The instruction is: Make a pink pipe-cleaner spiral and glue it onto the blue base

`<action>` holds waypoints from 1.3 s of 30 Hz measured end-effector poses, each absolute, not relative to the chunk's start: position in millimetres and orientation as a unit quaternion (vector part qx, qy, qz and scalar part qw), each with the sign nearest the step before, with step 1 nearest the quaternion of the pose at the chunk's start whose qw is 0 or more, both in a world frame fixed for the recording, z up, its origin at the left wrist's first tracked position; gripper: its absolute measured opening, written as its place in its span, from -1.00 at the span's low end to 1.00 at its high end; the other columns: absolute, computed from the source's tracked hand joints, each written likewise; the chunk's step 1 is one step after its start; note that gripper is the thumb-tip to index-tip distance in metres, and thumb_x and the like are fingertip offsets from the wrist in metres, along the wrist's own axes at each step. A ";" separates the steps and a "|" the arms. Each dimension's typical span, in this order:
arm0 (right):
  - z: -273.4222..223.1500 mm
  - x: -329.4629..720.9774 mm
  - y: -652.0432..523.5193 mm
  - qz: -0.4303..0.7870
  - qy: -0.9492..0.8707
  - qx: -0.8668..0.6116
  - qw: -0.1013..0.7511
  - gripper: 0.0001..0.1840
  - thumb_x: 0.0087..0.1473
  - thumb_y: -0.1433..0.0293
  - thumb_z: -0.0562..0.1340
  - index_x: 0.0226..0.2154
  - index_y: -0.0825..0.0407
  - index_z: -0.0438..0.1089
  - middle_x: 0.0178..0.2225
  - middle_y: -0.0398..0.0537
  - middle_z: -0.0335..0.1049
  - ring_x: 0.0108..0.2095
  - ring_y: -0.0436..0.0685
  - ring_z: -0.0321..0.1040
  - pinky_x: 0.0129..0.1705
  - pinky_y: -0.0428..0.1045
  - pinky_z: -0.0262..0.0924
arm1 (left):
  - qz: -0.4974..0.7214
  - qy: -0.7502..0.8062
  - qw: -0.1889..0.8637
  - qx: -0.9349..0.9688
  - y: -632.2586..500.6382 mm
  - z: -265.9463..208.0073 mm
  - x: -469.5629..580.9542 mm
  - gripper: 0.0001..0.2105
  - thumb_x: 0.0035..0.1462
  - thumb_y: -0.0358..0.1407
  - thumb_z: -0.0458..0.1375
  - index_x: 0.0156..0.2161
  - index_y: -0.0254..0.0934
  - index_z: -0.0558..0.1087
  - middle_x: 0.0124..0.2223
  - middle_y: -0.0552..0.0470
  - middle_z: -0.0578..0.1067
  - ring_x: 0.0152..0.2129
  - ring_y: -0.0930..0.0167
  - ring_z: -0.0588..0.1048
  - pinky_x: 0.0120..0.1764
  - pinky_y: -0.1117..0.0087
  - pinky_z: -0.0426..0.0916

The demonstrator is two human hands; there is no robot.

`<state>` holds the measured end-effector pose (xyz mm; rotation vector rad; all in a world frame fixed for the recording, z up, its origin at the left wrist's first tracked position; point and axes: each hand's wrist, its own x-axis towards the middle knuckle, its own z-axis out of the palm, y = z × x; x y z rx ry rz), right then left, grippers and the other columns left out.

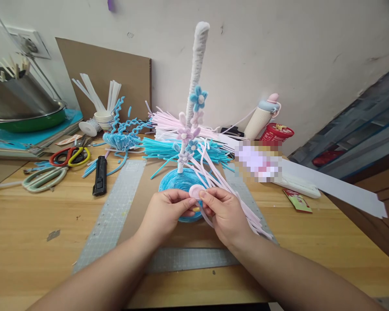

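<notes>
A smooth wooden worktop (320, 255) with pale, streaky grain spreads beneath everything. On it lies a flat grey mat (194, 260) printed with a fine grid, and over the mat a plain brown sheet (139, 231). A stiff, rectangular brown board (106, 77) leans upright at the back. Tall and slightly tilted, a white post (197, 56) wrapped in ridged fuzz rises behind the hands; its lower end meets the far part of a round blue base (170, 179), whose fuzzy surface runs in tight rings. Behind them, straight turquoise stems (158, 150) lie heaped, with soft pink stems (173, 122) farther back.

The left hand (160, 214) and right hand (225, 214) meet above the base, partly covering it. To the left rest scissors (45, 178) with pale green loop handles. Small plush flowers (199, 98) with rounded petals, blue, pink and lilac, cling along the post.

Smallest is a flat pink disc (195, 191), round and matt, held over the base in front of the post. The fingers of both hands are pinched on its edges, one hand at each side.
</notes>
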<state>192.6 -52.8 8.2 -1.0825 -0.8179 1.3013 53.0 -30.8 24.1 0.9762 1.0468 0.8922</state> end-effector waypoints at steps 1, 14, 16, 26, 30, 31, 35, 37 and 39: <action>7.1 192.6 -52.9 0.556 -0.355 -0.464 0.591 -0.74 -0.15 0.23 0.37 -0.60 0.07 0.42 -0.70 -0.25 0.20 -0.65 -0.10 0.05 -0.58 -0.13 -0.01 | 0.402 0.455 0.674 0.420 -31.1 22.1 53.7 -0.80 -0.26 -0.24 0.40 -0.51 -0.33 0.54 -0.51 0.07 0.55 -0.55 0.49 0.48 -0.40 0.48 0.42; 3.1 188.9 -54.5 0.508 -0.402 -0.474 0.596 -0.79 -0.10 0.24 0.35 -0.56 0.05 0.49 -0.56 -0.13 0.40 -0.50 0.00 0.27 -0.41 -0.07 0.21 | 0.395 0.413 0.747 0.341 -33.4 13.9 57.1 -0.78 -0.27 -0.27 0.42 -0.49 -0.36 0.54 -0.47 0.05 0.54 -0.50 0.51 0.48 -0.32 0.49 0.41; 1.6 188.1 -54.8 0.499 -0.413 -0.466 0.603 -0.83 -0.08 0.27 0.34 -0.54 0.04 0.50 -0.51 -0.12 0.44 -0.44 0.03 0.31 -0.32 -0.05 0.23 | 0.397 0.404 0.753 0.335 -33.7 13.2 58.2 -0.78 -0.27 -0.28 0.42 -0.48 -0.36 0.55 -0.47 0.06 0.54 -0.49 0.53 0.48 -0.31 0.51 0.40; -6.0 185.8 -55.2 0.551 -0.382 -0.427 0.606 -0.79 -0.04 0.28 0.33 -0.55 0.06 0.44 -0.60 -0.17 0.32 -0.54 -0.03 0.22 -0.46 -0.08 0.17 | 0.403 0.371 0.764 0.342 -35.7 10.4 59.1 -0.78 -0.15 -0.26 0.37 -0.41 -0.40 0.54 -0.47 0.04 0.53 -0.54 0.57 0.46 -0.40 0.58 0.39; -1.9 186.3 -54.9 0.539 -0.378 -0.452 0.602 -0.78 -0.05 0.26 0.33 -0.55 0.06 0.45 -0.62 -0.20 0.30 -0.59 -0.06 0.17 -0.51 -0.11 0.13 | 0.417 0.385 0.742 0.357 -36.9 11.5 59.6 -0.78 -0.16 -0.27 0.38 -0.46 -0.38 0.48 -0.49 0.08 0.50 -0.55 0.57 0.45 -0.42 0.57 0.40; -0.3 187.0 -54.8 0.529 -0.381 -0.461 0.602 -0.78 -0.05 0.25 0.33 -0.56 0.06 0.45 -0.64 -0.21 0.28 -0.61 -0.08 0.13 -0.52 -0.12 0.10 | 0.425 0.388 0.731 0.366 -37.3 12.4 59.7 -0.77 -0.16 -0.27 0.38 -0.45 -0.37 0.46 -0.50 0.09 0.49 -0.56 0.56 0.45 -0.44 0.56 0.40; 5.2 190.7 -54.0 0.508 -0.388 -0.472 0.607 -0.76 -0.08 0.25 0.34 -0.59 0.06 0.43 -0.68 -0.26 0.21 -0.64 -0.10 0.05 -0.55 -0.13 0.02 | 0.451 0.396 0.685 0.413 -37.4 16.4 58.1 -0.72 -0.11 -0.22 0.34 -0.30 -0.33 0.46 -0.48 0.10 0.48 -0.55 0.52 0.45 -0.47 0.50 0.44; 6.3 192.1 -53.4 0.504 -0.390 -0.471 0.610 -0.75 -0.09 0.24 0.35 -0.60 0.06 0.42 -0.68 -0.27 0.20 -0.63 -0.10 0.04 -0.54 -0.14 0.02 | 0.456 0.407 0.665 0.430 -36.4 17.5 56.6 -0.73 -0.06 -0.18 0.30 -0.31 -0.33 0.45 -0.52 0.10 0.47 -0.57 0.52 0.45 -0.48 0.50 0.44; 6.4 192.8 -53.0 0.492 -0.395 -0.470 0.617 -0.75 -0.08 0.25 0.35 -0.61 0.06 0.42 -0.68 -0.28 0.19 -0.62 -0.10 0.04 -0.53 -0.14 0.02 | 0.456 0.419 0.652 0.438 -35.0 18.3 55.5 -0.74 -0.05 -0.17 0.29 -0.37 -0.35 0.45 -0.57 0.11 0.46 -0.62 0.53 0.43 -0.51 0.52 0.43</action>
